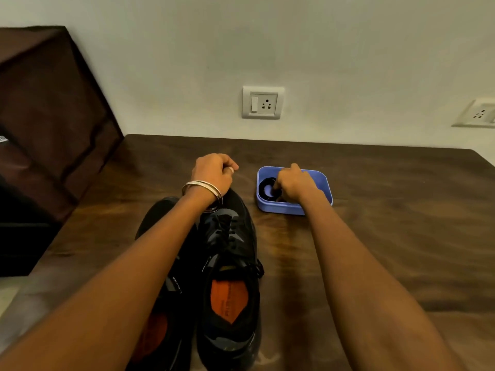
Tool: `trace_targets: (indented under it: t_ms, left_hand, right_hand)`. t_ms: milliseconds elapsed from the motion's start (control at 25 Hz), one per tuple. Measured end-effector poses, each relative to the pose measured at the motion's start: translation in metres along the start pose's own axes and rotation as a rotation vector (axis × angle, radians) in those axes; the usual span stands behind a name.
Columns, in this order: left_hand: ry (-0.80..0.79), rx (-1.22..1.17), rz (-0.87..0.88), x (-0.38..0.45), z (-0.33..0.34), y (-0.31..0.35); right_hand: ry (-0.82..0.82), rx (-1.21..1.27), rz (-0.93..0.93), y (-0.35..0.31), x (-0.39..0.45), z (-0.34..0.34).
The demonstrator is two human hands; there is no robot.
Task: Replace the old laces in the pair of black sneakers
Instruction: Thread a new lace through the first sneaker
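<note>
Two black sneakers stand side by side on the wooden table, toes pointing away from me. The right sneaker shows its black laces and orange insole. My left forearm covers much of the left sneaker. My left hand, with bangles at the wrist, is curled just beyond the shoes' toes; nothing shows in it. My right hand reaches into a small blue tray, its fingers curled down onto a coiled black lace inside.
The dark wooden table runs up to a white wall with two power sockets. A brown fabric-covered piece of furniture stands at the left, beside the table's edge.
</note>
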State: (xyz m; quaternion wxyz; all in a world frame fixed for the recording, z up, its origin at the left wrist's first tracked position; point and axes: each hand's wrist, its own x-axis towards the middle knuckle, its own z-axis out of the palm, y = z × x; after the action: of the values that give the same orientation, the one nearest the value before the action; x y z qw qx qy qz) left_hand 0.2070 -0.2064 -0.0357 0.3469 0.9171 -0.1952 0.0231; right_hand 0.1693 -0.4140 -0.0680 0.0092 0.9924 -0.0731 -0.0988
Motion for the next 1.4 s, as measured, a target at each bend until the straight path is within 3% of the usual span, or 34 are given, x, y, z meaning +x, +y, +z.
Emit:
trace_targets:
  t_ms: [200, 360, 440, 600, 680, 760, 880, 1080, 1200, 1320, 1400]
  left_hand:
    - [0.059, -0.113, -0.039, -0.014, -0.005, 0.001]
    - [0.164, -0.241, -0.079, -0.041, -0.033, 0.015]
    - [0.183, -0.320, -0.091, -0.058, -0.047, 0.021]
    - [0.098, -0.547, -0.115, -0.096, -0.080, 0.034]
    - [0.148, -0.576, -0.114, -0.115, -0.094, 0.037]
    - [0.214, -0.510, -0.116, -0.126, -0.100, 0.037]
    - [0.168, -0.421, -0.116, -0.144, -0.109, 0.023]
    - [-0.006, -0.651, -0.036, -0.157, -0.102, -0.018]
    - [0.009, -0.771, -0.093, -0.154, -0.086, -0.028]
    - [0.174, -0.798, -0.170, -0.148, -0.086, -0.038]
    - [0.248, -0.800, -0.194, -0.141, -0.096, -0.047]
  right_hand:
    - [0.070, 0.062, -0.031, 0.003, -0.007, -0.004]
    - [0.455, 0.648, 0.010, -0.016, -0.053, -0.051]
    - [0.530, 0.952, -0.023, -0.034, -0.085, -0.079]
    - [0.457, 1.473, -0.128, -0.084, -0.159, -0.132]
    - [0.362, 1.604, -0.192, -0.106, -0.188, -0.145]
    - [0.278, 1.639, -0.201, -0.119, -0.203, -0.146]
    - [0.198, 1.664, -0.162, -0.137, -0.217, -0.138]
    - [0.141, 1.796, -0.092, -0.163, -0.210, -0.110]
    - [0.279, 1.816, -0.042, -0.180, -0.182, -0.083]
    - [0.550, 1.764, 0.158, -0.180, -0.162, -0.056]
    - [0.630, 1.690, 0.243, -0.172, -0.155, -0.048]
